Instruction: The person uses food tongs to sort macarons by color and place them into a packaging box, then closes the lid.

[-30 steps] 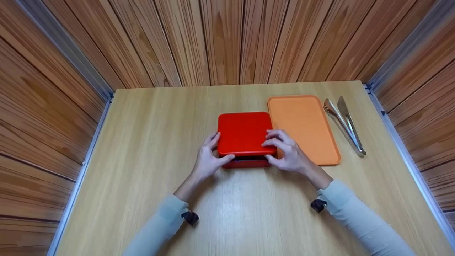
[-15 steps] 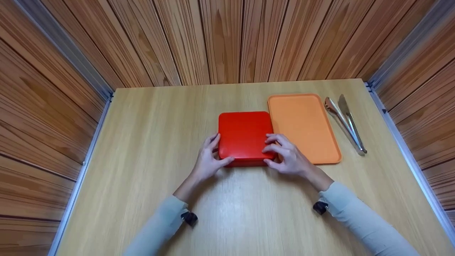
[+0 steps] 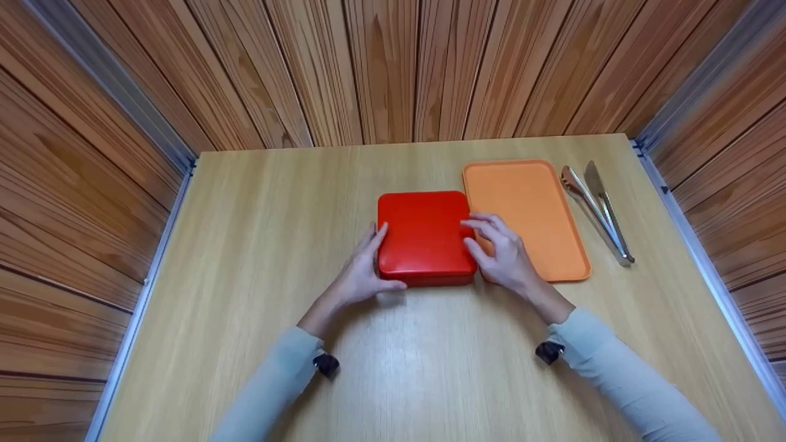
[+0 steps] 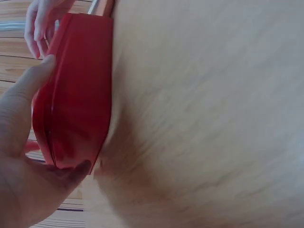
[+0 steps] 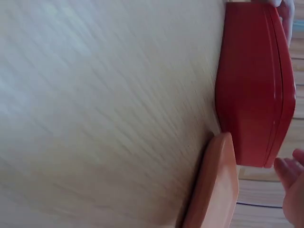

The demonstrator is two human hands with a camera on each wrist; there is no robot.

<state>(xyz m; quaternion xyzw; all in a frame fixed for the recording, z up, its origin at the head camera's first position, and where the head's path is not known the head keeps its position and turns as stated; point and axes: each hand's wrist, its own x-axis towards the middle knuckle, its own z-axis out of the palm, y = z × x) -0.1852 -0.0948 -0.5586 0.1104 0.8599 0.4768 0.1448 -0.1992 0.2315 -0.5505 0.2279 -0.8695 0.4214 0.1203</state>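
Observation:
A red box [image 3: 424, 233] with its lid on sits near the middle of the table, the lid seam showing along its side in both wrist views. My left hand [image 3: 359, 276] holds the near left corner, thumb along the front and fingers at the left side. In the left wrist view its fingers [image 4: 78, 173] reach low on the box wall. Over the right edge of the lid, my right hand [image 3: 500, 252] has its fingers loosely bent and spread, with the fingertips [image 5: 284, 171] right at the lid's corner.
An orange tray [image 3: 516, 209] lies flat against the box's right side. Farther right are tongs [image 3: 589, 199] with brown tips and a metal knife [image 3: 602, 193], side by side. Wood-patterned walls [image 3: 387, 73] close off the back and both sides.
The lid, raised at its near edge a second ago, has come down level on the box. My left thumb has slid lower at the front; my right hand has shifted back along the right edge.

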